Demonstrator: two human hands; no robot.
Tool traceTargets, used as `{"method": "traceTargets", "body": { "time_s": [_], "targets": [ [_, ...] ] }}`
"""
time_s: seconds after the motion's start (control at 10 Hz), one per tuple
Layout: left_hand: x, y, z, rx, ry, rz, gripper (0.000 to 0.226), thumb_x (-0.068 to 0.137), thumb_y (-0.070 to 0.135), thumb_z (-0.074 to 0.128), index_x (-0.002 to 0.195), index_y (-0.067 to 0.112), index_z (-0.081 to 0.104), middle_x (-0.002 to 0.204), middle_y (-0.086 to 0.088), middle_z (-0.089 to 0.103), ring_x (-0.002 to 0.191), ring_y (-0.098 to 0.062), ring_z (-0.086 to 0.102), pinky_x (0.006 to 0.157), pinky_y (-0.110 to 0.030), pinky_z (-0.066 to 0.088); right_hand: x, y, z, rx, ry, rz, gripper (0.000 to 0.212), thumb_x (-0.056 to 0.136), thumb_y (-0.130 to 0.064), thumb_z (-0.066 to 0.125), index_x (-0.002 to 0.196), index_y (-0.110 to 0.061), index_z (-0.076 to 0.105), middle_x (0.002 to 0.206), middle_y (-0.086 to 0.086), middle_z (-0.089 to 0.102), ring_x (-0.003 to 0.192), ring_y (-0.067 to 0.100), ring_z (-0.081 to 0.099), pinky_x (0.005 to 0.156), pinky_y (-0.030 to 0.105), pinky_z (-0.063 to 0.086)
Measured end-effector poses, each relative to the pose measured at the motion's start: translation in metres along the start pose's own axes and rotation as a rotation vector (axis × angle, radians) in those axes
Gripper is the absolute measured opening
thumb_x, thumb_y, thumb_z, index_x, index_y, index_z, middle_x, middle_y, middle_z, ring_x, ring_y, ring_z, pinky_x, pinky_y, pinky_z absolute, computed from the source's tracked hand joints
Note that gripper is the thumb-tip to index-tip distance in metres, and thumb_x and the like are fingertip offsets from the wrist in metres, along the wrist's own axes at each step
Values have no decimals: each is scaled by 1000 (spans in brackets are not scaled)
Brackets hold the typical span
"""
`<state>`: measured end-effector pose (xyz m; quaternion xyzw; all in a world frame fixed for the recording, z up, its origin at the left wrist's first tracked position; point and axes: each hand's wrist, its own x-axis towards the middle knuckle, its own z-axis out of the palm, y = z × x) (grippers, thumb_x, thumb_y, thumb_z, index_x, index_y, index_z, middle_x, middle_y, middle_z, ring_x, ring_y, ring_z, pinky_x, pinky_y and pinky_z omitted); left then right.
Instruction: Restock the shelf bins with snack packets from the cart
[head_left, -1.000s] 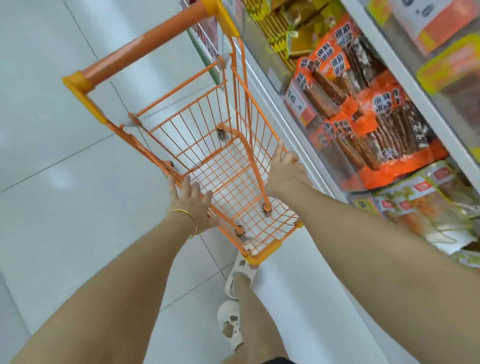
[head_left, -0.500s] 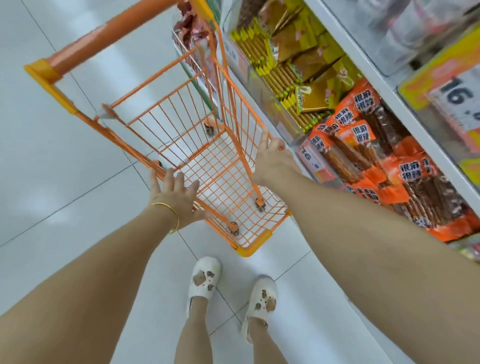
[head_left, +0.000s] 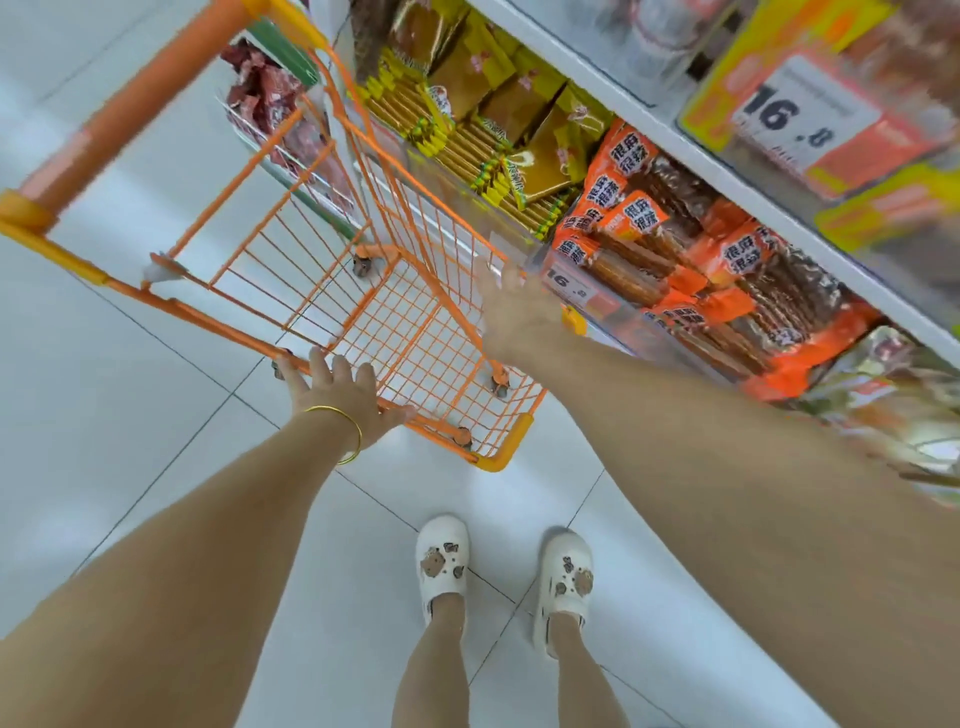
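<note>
White clog shoes (head_left: 441, 561) on white tiled floor (head_left: 130, 415). Left grip (head_left: 340, 397) rests on near rim of orange wire cart (head_left: 395, 322), fingers straight across wire, holding nothing. Right grip (head_left: 511, 314) blurred at cart's right rim; cannot tell whether it holds rim. Orange snack packets (head_left: 639, 244) fill clear shelf bin (head_left: 571, 291) just beside cart's right side; yellow packets (head_left: 498, 104) further along shelf. Dark red packets (head_left: 265, 98) beyond cart's far end.

White tiled floor (head_left: 130, 441), orange cart (head_left: 140, 114) standing on it, shelf bins (head_left: 571, 286) holding orange packets (head_left: 639, 218), yellow packets (head_left: 493, 119)
</note>
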<state>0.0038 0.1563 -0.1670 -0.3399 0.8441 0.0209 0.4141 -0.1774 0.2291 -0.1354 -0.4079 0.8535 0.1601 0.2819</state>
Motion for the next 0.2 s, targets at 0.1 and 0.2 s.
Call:
{"method": "traceTargets", "body": {
  "time_s": [0.1, 0.2],
  "targets": [
    [-18, 14, -11, -26, 63, 34, 82, 84, 74, 15, 148, 23, 18, 156, -8, 13, 144, -33, 2, 112, -60, 5, -37, 9, 18, -19, 2, -33, 94, 85, -25, 64, 150, -21, -3, 156, 14, 6, 140, 39, 17, 106, 51, 33],
    [-46, 48, -28, -81, 140, 162, 72, 90, 66, 22, 145, 19, 24, 154, -7, 20, 143, -30, 10, 113, -56, 10, -80, 33, 31, 55, 53, -23, 79, 88, -26, 60, 148, -19, 10, 149, 13, 22, 132, 35, 30, 98, 47, 37]
  ]
}}
